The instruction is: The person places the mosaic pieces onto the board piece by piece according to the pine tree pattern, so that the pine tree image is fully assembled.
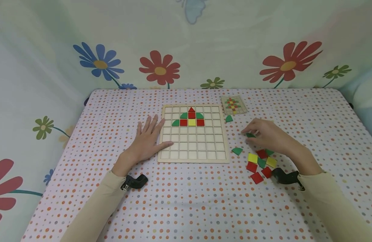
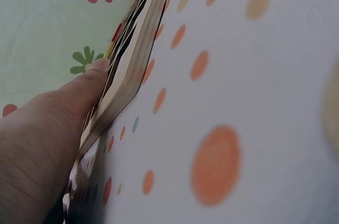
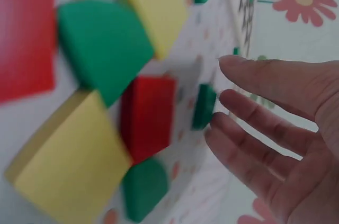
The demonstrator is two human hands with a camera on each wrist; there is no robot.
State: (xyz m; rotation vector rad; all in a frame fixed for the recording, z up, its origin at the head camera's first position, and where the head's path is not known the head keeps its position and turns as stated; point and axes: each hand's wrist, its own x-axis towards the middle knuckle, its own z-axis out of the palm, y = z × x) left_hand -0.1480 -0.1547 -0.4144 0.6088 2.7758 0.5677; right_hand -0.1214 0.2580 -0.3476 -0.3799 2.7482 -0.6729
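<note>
My left hand (image 1: pixel 146 142) lies spread at the left side of a wooden grid board (image 1: pixel 193 161), its thumb over the lower left cells. In the left wrist view the thumb (image 2: pixel 79 94) rests on the board's edge. Set in the board are a red triangle (image 1: pixel 191 110), red squares (image 1: pixel 191 115), a yellow square (image 1: pixel 192 122) and green quarter-circles (image 1: pixel 176 123). My right hand (image 1: pixel 269 135) reaches down over a green quarter-circle (image 3: pixel 204 106) on the table, fingertips right at the piece and thumb apart from it.
A pattern card (image 1: pixel 234 105) lies by the board's upper right corner, a green quarter-circle (image 1: pixel 229 118) below it. Another green quarter-circle (image 1: pixel 237 151) is right of the board. Loose red squares (image 1: pixel 257 178), yellow squares (image 1: pixel 253 158) and green pieces cluster under the right wrist.
</note>
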